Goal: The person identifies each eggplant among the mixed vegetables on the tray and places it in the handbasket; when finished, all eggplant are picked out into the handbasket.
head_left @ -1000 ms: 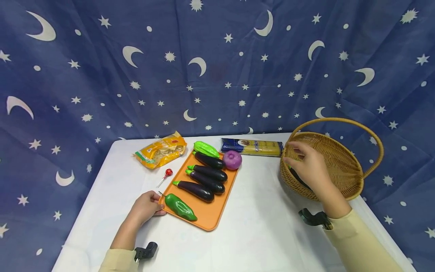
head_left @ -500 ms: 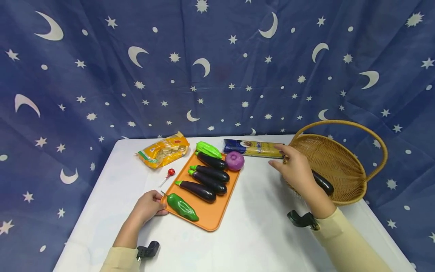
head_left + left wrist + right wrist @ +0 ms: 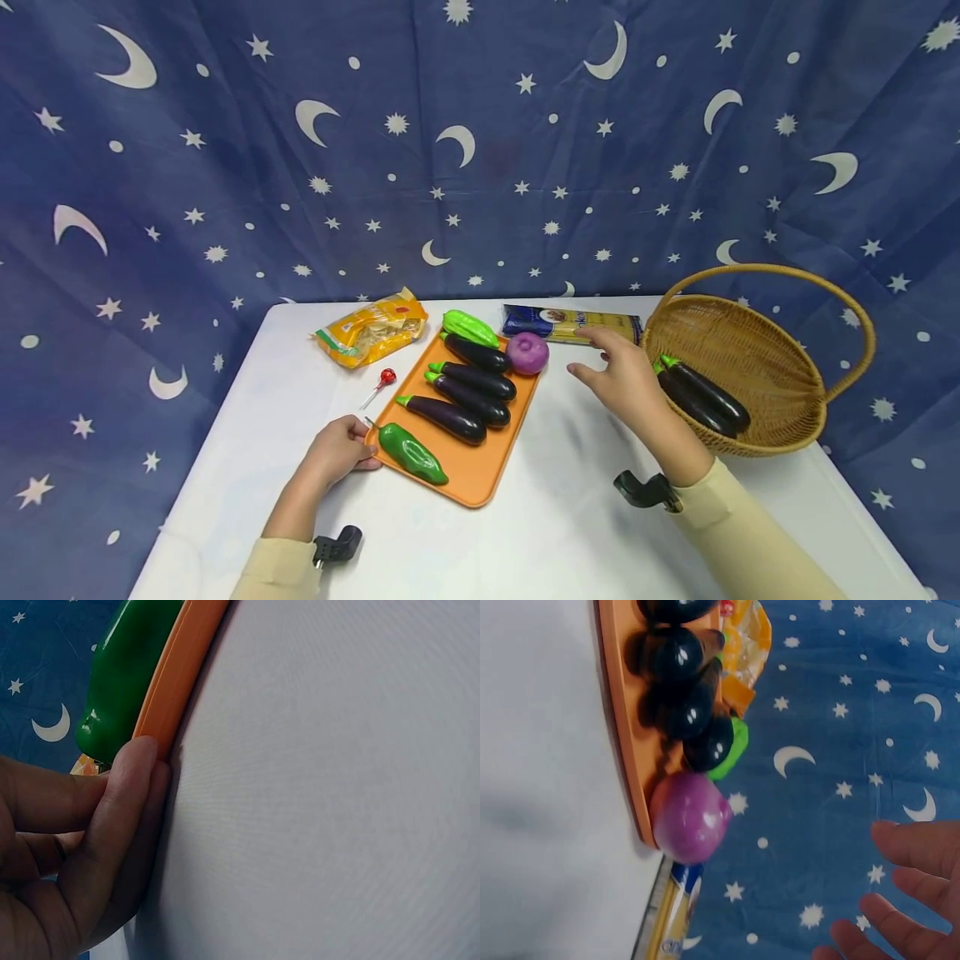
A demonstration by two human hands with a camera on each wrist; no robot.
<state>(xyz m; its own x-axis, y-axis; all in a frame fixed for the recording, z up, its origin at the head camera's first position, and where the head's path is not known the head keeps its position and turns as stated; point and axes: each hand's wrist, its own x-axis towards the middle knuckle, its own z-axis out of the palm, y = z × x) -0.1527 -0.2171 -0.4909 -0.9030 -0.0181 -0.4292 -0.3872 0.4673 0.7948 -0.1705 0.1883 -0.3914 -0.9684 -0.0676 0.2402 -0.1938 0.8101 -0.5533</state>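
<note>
My left hand point(image 3: 339, 450) pinches the near left corner of the orange tray point(image 3: 480, 487), its fingertips at the rim in the left wrist view. Beside that corner lies a green pepper point(image 3: 411, 452). Several dark eggplants point(image 3: 447, 419) lie across the tray, with a purple onion point(image 3: 527, 353) and a light green ridged vegetable point(image 3: 470, 327) at its far end. My right hand point(image 3: 621, 377) is in the air between tray and wicker basket point(image 3: 780, 392), fingers spread and holding nothing. Two eggplants point(image 3: 705, 395) lie side by side in the basket.
A blue and yellow pasta pack point(image 3: 573, 323) lies at the table's back edge, partly behind the right hand. Left of the tray are an orange food bag point(image 3: 372, 329) and a red lollipop point(image 3: 386, 377). The basket's tall handle point(image 3: 780, 268) arches above it. A starry curtain hangs behind.
My right hand has moved left, out from over the basket toward the tray, uncovering the two eggplants inside. My left hand stays at the tray corner. The head view has shifted slightly.
</note>
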